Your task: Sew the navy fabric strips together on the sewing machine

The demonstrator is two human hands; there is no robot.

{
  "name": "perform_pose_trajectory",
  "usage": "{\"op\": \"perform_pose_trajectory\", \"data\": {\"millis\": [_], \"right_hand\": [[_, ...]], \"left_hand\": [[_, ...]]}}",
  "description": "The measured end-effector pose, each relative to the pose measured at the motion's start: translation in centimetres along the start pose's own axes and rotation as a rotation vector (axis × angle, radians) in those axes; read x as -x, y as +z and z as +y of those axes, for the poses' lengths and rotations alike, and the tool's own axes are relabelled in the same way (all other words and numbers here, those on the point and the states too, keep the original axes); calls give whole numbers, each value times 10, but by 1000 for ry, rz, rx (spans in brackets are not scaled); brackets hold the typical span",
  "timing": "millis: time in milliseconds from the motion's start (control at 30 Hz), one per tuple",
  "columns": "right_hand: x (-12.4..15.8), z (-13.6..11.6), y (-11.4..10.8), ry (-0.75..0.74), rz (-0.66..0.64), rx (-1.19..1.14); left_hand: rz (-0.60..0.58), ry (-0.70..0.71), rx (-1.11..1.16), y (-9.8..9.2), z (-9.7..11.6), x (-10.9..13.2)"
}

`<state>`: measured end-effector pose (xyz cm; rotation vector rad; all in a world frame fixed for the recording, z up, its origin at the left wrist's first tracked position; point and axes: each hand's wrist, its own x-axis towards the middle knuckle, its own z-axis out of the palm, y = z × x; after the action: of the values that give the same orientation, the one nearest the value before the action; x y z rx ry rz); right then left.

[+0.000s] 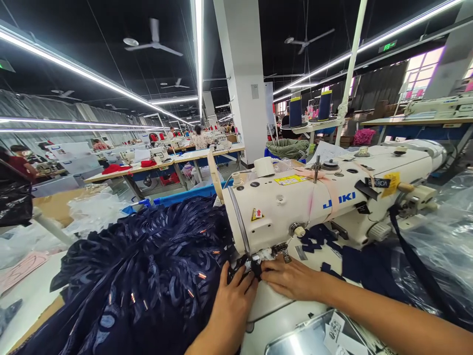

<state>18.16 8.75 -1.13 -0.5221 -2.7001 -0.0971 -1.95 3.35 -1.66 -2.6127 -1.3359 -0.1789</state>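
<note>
Dark fabric piece (255, 266), small and soft, sits at the needle end of a cream JUKI sewing machine (283, 209) – smooth rounded metal head, mostly hidden by fingers and presser parts. Left hand (233, 298) has fingers spread and bent down at its near edge; right hand (295, 278) has fingers close together just beside the needle area. Can't tell if either pinches the cloth. Left side: big heap of navy garments (158, 261), crinkled, stringy cords with shiny copper-coloured tips (202, 275), crowding right up to the left hand. Flat navy offcuts (318, 236) lie behind the right wrist, crumpled clear plastic (443, 222) farther right – glossy metal tray (295, 342) with white labels (335, 325) below the right forearm.
</note>
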Motion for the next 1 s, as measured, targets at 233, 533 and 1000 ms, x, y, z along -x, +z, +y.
{"op": "perform_pose_trajectory", "data": {"millis": [233,533,1000], "right_hand": [[-2,-4,3,5,29,89],[-5,-5,2,18,73,92],[-2,11,12,217,103,-184]], "left_hand": [[-28,113,22,5,-22,4],[-112,50,82,-15,-13,-4],[-57,-62,187,-25,-20,-17]]}}
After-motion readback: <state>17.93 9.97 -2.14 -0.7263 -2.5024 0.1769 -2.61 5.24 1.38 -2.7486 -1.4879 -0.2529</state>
